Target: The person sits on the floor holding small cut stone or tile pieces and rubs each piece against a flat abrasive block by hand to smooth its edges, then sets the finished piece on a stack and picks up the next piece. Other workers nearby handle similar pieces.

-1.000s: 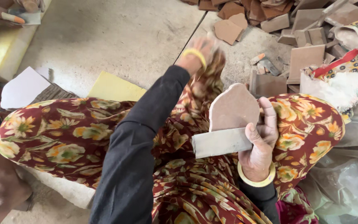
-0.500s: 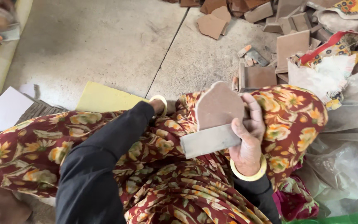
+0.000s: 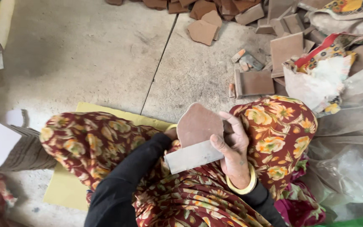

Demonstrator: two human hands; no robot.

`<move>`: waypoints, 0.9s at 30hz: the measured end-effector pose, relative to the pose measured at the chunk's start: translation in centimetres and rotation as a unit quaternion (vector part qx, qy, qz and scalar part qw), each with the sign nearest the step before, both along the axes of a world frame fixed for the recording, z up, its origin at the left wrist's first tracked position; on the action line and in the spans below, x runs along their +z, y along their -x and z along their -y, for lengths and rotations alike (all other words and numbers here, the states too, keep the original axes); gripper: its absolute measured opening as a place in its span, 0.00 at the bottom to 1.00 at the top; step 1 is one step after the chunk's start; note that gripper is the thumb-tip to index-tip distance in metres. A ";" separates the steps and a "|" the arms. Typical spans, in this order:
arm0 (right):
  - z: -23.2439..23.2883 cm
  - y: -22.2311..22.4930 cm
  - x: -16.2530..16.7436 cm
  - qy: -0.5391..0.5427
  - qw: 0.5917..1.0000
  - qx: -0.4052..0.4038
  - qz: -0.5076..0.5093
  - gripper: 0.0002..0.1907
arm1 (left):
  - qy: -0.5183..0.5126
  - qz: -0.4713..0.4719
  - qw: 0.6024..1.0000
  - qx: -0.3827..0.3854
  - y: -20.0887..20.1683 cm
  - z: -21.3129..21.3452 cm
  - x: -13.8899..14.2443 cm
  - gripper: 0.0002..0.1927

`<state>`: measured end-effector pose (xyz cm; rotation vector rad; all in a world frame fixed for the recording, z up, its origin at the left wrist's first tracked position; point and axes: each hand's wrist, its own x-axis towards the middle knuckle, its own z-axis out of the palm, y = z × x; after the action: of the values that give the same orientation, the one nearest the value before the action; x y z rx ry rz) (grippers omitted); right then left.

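**Shaped tile held over my lap**

My right hand (image 3: 232, 145) grips a brown tile piece (image 3: 198, 125) together with a flat grey bar (image 3: 192, 156), fingers wrapped round the right edges of both. The tile stands above my knees, its rounded top pointing away from me toward the floor ahead; the bar's long axis runs left to right, tilted slightly up at the right. My left hand (image 3: 171, 132) sits behind the tile's left edge, mostly hidden, so I cannot tell its grip. Ahead lie a square tile (image 3: 255, 83) and a heap of broken tiles (image 3: 215, 12). A yellow mat (image 3: 118, 115) lies under my legs, and plastic sheeting (image 3: 349, 164) crowds my right.
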<state>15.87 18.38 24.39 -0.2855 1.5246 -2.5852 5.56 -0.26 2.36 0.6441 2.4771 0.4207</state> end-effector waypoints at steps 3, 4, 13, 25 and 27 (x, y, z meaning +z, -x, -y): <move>1.0 0.6 -0.7 -0.028 0.999 0.040 0.024 0.32 | -0.028 0.007 1.000 0.010 -1.2 -0.9 1.5 0.24; 1.3 0.8 -1.0 -0.019 0.998 0.056 0.033 0.33 | -0.034 0.011 0.999 0.023 -1.7 -0.7 2.0 0.25; 0.1 4.5 -3.7 0.022 0.994 -0.015 0.106 0.31 | -0.249 0.123 0.876 0.393 3.0 7.9 6.9 0.27; 7.9 13.0 -9.7 -0.238 0.971 -0.033 -0.008 0.37 | -0.782 0.374 0.364 0.342 2.7 6.2 8.5 0.51; 9.8 14.1 -10.5 -0.384 0.916 -0.048 -0.110 0.36 | -0.822 0.358 0.317 0.309 2.9 6.2 7.6 0.49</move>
<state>1.73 8.61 13.89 -0.4157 2.5243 -1.8328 2.66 -6.50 9.95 -0.1200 0.3985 2.7688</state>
